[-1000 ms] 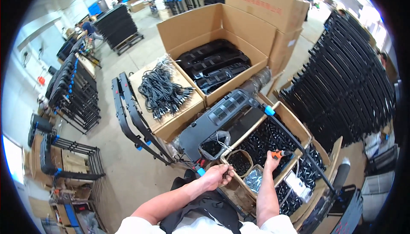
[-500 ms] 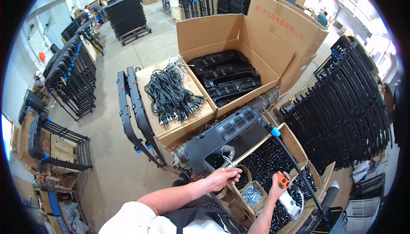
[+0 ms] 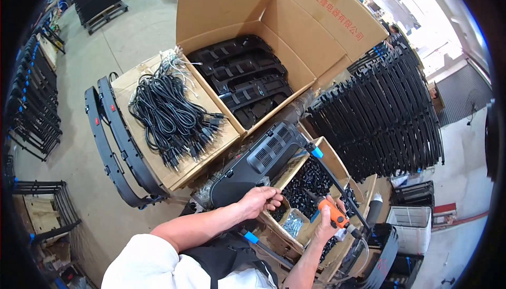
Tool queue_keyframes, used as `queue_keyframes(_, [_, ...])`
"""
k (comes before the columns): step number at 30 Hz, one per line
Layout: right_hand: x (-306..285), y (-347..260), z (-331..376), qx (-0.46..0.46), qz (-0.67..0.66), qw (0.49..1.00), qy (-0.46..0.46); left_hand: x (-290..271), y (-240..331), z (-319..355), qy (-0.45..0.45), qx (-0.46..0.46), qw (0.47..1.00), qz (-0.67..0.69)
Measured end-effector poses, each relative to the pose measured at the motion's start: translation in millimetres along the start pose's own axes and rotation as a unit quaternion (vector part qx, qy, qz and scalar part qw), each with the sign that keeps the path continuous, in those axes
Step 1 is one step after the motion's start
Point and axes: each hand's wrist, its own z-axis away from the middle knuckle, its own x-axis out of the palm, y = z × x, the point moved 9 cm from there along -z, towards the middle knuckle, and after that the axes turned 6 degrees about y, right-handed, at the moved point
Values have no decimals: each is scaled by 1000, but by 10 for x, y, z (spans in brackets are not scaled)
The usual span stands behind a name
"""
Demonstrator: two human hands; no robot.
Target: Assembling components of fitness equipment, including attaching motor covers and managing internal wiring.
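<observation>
My right hand (image 3: 326,222) is wrapped round an orange power screwdriver (image 3: 340,218), its dark tip pointing up and left over a bin of small black parts (image 3: 308,181). A pale hose leaves the tool's rear end. My left hand (image 3: 260,200) has its fingers pinched together beside the lower edge of a black plastic panel (image 3: 237,183) with vent slots; whatever it pinches is too small to make out. Between the hands, a small box holds silver screws (image 3: 293,223). A black bar with a blue clip (image 3: 316,151) crosses the bins on the right.
Beyond the panel, a large open carton (image 3: 221,4) holds several black plastic panels. Left of it, bundled black cables (image 3: 171,112) lie on a cardboard top (image 3: 126,81), with two black curved frames (image 3: 113,136) leaning alongside. Stacked black frames (image 3: 379,115) stand at right, near a white crate (image 3: 408,228).
The view has swung right, so the surroundings sit farther left. My right hand has turned the screwdriver, bringing its tip into sight above the black parts. My left hand stays pinched near the panel.
</observation>
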Motion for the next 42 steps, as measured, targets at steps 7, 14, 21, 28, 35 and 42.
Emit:
queue_keyframes(7, [968, -303, 232, 35, -76, 990, -112, -176, 265, -255, -9, -16, 985, 173])
queue_keyframes(14, [1374, -146, 243, 49, -63, 982, -169, -167, 542, -314, -10, 16, 969, 247])
queue_keyframes(21, [1512, -46, 155, 55, -62, 978, -189, -103, 568, -395, 6, 8, 962, 271])
queue_keyframes(28, [1582, 7, 40, 57, -47, 977, -200, -72, 632, -475, -26, 18, 959, 282])
queue_keyframes(35, [1683, 44, -171, 64, -38, 980, -184, 111, 709, -626, -11, 19, 949, 314])
queue_keyframes(42, [2074, 218, -590, 29, -24, 982, -187, 43, 847, -683, 71, 73, 983, 152])
